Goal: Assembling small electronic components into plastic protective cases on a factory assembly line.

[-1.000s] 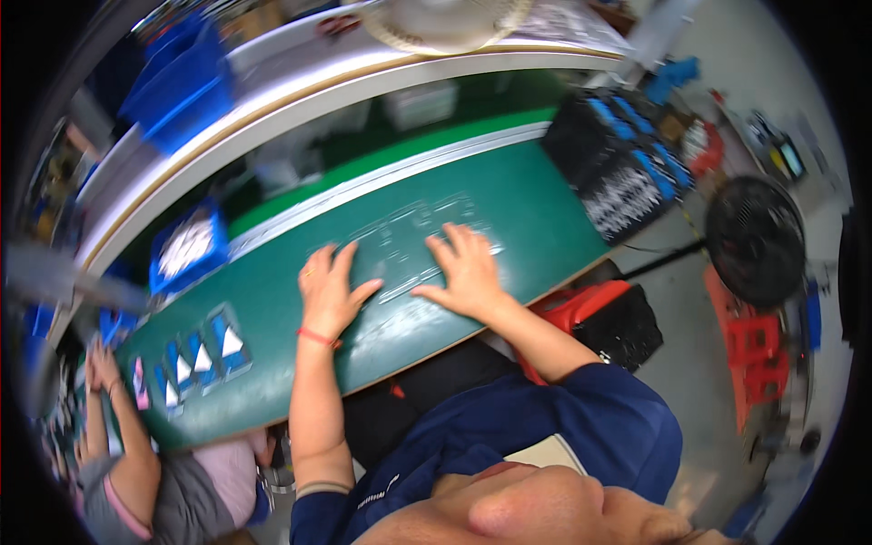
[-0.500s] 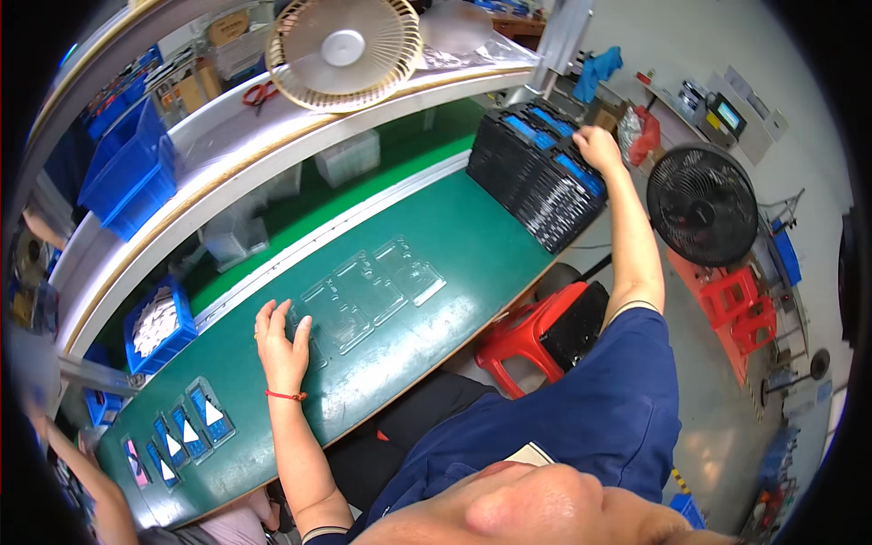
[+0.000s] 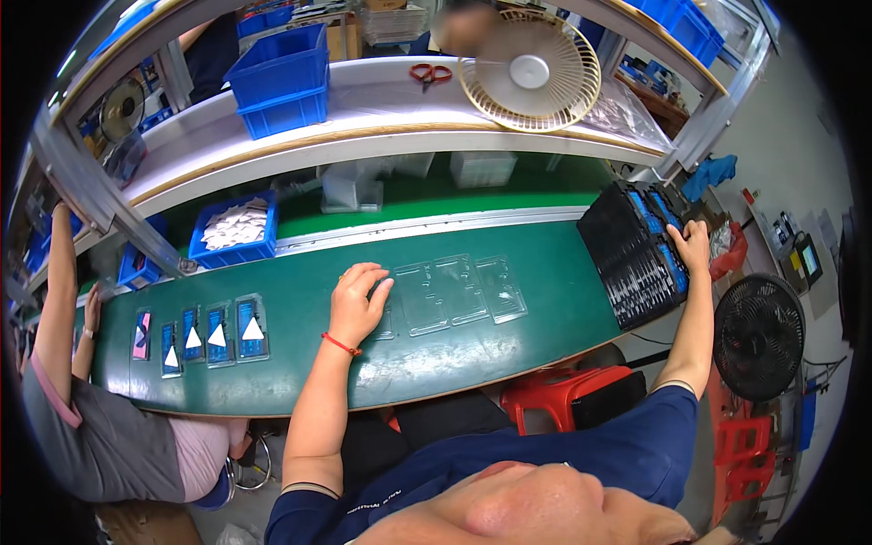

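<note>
My left hand (image 3: 360, 304) hovers over the green table with its thumb and fingers apart, holding nothing. Beside it, clear plastic blister trays (image 3: 424, 295) lie in a row, one partly hidden by the hand. On the right, my right hand (image 3: 692, 243) reaches to the top of a tall stack of black trays (image 3: 627, 263) with blue flat pieces (image 3: 656, 221) in the upper ones. Its fingers are bent closed at the stack's right edge; what is between them is too small to make out.
At the left lie several blister packs (image 3: 216, 331) with blue pieces and white triangles. A blue bin (image 3: 233, 250) of white pieces stands behind them. A shelf (image 3: 391, 136) with a fan cover (image 3: 530, 73) overhangs the table. A co-worker (image 3: 118, 427) sits at left; a red stool (image 3: 545, 400) stands right.
The view has swung to the right side and levelled, so the whole table appears shifted. My right hand stays at the black stack, and my left hand stays by the clear trays with its fingers more curled.
</note>
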Available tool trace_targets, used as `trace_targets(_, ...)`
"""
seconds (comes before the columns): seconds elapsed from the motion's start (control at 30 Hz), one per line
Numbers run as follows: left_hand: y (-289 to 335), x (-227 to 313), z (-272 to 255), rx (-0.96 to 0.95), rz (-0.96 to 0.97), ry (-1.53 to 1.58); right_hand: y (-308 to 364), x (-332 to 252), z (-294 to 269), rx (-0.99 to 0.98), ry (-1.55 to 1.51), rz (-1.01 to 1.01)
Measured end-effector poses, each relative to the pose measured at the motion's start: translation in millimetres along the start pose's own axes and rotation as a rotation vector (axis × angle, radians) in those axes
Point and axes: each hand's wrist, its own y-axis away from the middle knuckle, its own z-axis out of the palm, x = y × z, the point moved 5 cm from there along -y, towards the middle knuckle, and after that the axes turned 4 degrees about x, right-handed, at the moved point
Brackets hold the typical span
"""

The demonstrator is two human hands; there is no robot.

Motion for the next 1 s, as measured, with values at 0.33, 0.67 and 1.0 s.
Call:
trace_targets(0.33,-26.2,-7.3,0.3,0.0,-0.292,0.316,7.4,-83.3,-20.5,-0.048,-0.132,-0.217)
trace_targets(0.67,-156.6,90.9,-77.3,0.078,-0.049,0.81,12.1,-75.4,-6.0,-0.107,-0.137,-0.155)
trace_targets(1.0,-19.9,-104.0,-11.1,0.315,-0.4,0.083,7.8,-74.7,-10.4,-0.177,-0.283,-0.063)
